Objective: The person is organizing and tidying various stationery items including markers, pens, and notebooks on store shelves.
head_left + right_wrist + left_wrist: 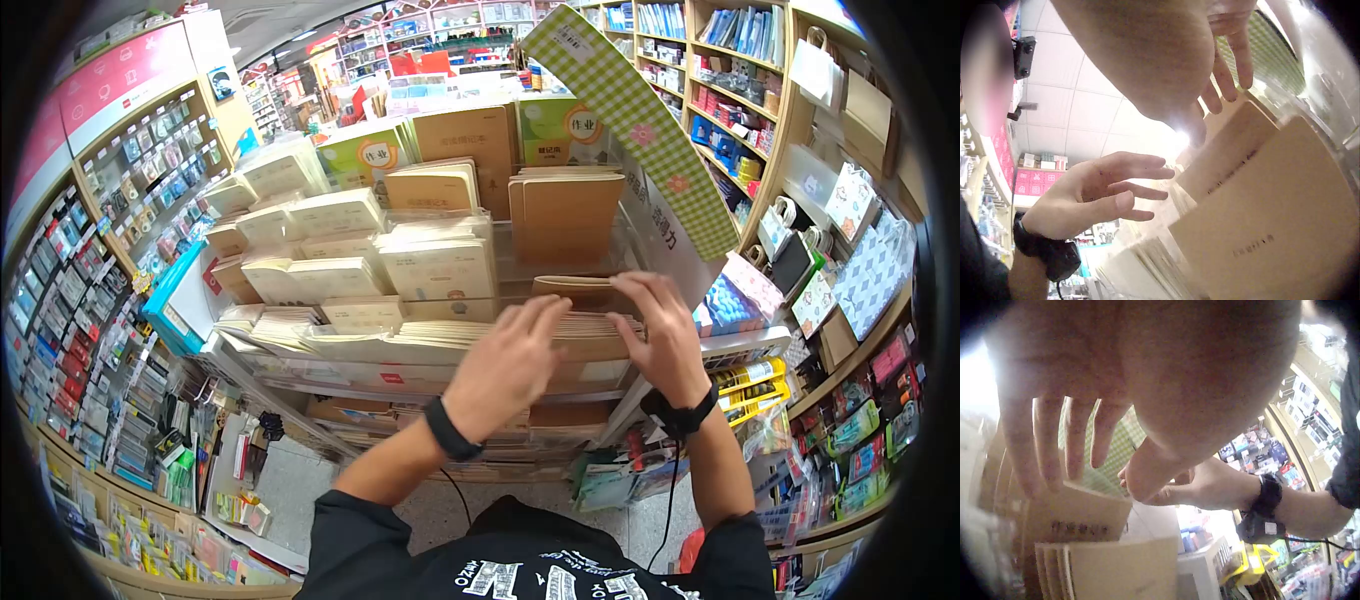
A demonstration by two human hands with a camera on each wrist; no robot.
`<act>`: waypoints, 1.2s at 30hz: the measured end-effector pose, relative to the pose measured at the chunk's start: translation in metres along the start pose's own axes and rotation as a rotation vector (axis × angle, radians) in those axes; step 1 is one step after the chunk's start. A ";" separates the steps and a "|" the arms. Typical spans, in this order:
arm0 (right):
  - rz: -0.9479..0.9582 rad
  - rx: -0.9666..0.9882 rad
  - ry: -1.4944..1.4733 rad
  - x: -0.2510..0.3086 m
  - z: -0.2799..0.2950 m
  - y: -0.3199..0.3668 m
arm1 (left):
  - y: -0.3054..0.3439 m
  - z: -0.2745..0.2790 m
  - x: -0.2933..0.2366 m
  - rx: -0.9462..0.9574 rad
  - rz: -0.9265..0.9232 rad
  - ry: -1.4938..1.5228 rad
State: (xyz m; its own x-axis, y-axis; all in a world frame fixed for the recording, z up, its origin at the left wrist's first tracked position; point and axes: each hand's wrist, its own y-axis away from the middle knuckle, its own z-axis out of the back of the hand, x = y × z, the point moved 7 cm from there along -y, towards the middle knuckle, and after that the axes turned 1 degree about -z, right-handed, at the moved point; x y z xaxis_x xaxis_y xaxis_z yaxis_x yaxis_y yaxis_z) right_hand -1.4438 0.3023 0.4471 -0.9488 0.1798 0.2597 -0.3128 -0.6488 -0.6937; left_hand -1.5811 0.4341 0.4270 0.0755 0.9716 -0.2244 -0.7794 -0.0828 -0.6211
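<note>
Both hands are over the front row of a tiered rack of notebooks. In the head view the left hand (510,365), fingers extended, lies at the front stack of notebooks (590,335). The right hand (665,335) is just beside it at the stack's right end, thumb and fingers spread. Behind them stands a low brown notebook (570,285). The right wrist view shows the left hand (1091,194) with fingers apart, holding nothing, and a brown notebook (1266,219) below the right hand (1222,56). Whether fingertips touch the notebooks is unclear.
Taller brown notebooks (565,215) and green-covered books (365,155) fill the upper tiers. A green checked panel (640,125) rises at the rack's right side. Shelves of goods line both sides; yellow packets (750,385) hang at the right.
</note>
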 end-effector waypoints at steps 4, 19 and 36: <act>0.084 0.025 0.022 0.008 0.003 -0.036 | -0.035 0.049 0.025 0.059 0.018 0.052; 0.169 0.123 0.261 -0.002 -0.013 -0.075 | -0.020 0.042 0.044 0.078 -0.080 0.276; 0.227 0.171 0.265 0.012 -0.062 -0.176 | 0.055 0.026 0.024 0.241 -0.244 0.666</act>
State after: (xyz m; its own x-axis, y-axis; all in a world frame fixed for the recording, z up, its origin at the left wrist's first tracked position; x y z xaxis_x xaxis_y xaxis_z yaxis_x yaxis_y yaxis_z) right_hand -1.4025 0.4643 0.5307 -0.9784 0.1882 -0.0859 -0.1031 -0.8038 -0.5860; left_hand -1.6382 0.4585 0.4076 0.5648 0.6100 -0.5557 -0.8010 0.2432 -0.5471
